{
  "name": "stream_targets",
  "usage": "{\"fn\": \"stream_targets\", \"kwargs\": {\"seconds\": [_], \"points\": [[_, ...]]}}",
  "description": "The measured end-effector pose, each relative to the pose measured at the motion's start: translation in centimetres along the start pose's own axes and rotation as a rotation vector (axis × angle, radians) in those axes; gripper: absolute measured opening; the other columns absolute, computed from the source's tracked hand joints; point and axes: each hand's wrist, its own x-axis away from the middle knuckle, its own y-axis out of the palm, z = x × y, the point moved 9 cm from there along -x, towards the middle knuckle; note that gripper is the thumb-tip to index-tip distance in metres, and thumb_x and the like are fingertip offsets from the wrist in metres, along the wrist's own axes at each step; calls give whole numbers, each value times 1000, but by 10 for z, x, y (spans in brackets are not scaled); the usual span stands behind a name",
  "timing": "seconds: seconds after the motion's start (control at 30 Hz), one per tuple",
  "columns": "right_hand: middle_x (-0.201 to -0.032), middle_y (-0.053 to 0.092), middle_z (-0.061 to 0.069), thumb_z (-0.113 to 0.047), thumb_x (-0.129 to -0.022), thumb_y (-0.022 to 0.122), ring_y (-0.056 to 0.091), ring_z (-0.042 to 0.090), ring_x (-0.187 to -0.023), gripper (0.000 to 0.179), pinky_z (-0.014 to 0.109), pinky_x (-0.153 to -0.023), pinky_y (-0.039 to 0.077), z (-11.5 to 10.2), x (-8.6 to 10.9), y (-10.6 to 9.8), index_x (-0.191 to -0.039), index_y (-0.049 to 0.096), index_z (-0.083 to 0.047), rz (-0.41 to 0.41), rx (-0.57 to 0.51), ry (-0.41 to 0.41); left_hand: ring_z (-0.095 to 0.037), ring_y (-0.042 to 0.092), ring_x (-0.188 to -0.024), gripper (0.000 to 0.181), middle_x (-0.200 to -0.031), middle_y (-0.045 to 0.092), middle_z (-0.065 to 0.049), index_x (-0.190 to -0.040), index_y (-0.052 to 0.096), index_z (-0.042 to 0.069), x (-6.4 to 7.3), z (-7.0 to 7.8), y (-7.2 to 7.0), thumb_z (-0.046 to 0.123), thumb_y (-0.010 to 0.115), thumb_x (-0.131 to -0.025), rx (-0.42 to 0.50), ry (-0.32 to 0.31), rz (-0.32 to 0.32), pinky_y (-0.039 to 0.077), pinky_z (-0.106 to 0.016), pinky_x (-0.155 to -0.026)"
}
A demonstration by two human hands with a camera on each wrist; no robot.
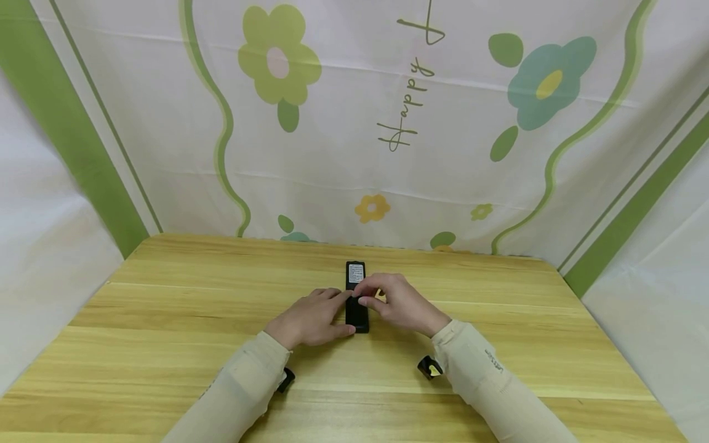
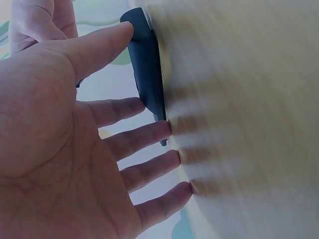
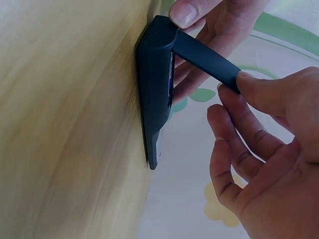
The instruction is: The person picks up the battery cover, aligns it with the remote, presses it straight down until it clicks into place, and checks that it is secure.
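A slim black remote control (image 1: 356,317) lies face down on the wooden table, a white printed label (image 1: 356,274) at its far end. My right hand (image 1: 400,303) pinches the free end of its battery cover (image 3: 208,60) between thumb and forefinger. Tilted up, the cover still meets the remote's near end, and a strip of the battery compartment shows beneath it. My left hand (image 1: 312,317) steadies the remote from the left, thumb at the near end and forefinger against the side. Its other fingers (image 2: 149,167) are spread, their tips down at the tabletop.
The wooden table (image 1: 183,295) spreads out around both hands. Behind it hangs a white cloth (image 1: 332,147) printed with flowers and lettering. Small black fittings show by the left wrist (image 1: 285,380) and the right wrist (image 1: 429,367).
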Motion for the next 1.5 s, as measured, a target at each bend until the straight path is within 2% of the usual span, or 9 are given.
{"fn": "stream_targets", "kwargs": {"seconds": [0.2, 0.47, 0.97, 1.27, 1.5], "points": [[-99, 70, -5, -8, -98, 68, 63, 7, -88, 14, 33, -77, 53, 1, 0, 1, -111, 74, -8, 6, 12, 18, -41, 40, -141, 73, -153, 45, -17, -155, 43, 9, -1, -1, 1, 47, 66, -97, 0, -1, 1, 36, -56, -112], [-93, 69, -6, -8, -97, 70, 63, 8, -85, 13, 45, -79, 56, 4, 0, 1, -109, 74, -10, 17, 33, 39, -41, 40, -141, 73, -153, 45, -17, -156, 42, 10, -2, -2, 2, 48, 65, -98, -10, -4, 0, 37, -56, -112], [-98, 70, -3, -10, -92, 76, 64, 14, -90, 19, 37, -83, 54, 3, -3, 2, -111, 76, -10, 45, 211, 46, -42, 42, -140, 72, -152, 47, -17, -156, 42, 11, 1, 1, -1, 46, 67, -97, -8, 8, 2, 38, -56, -111], [-97, 72, -1, -12, -91, 78, 66, 17, -90, 17, 38, -83, 54, 8, -5, 4, -107, 76, -9, 55, 240, 77, -40, 42, -140, 74, -152, 47, -18, -155, 42, 9, -1, -1, 1, 47, 67, -97, -8, -6, 1, 38, -55, -111], [-99, 72, 0, -13, -91, 78, 65, 19, -92, 17, 38, -84, 54, 12, -5, 8, -107, 76, -9, 35, 238, 107, -40, 42, -140, 74, -152, 46, -17, -155, 42, 9, 0, -1, 1, 48, 66, -97, -5, -8, -3, 38, -54, -111]]}}
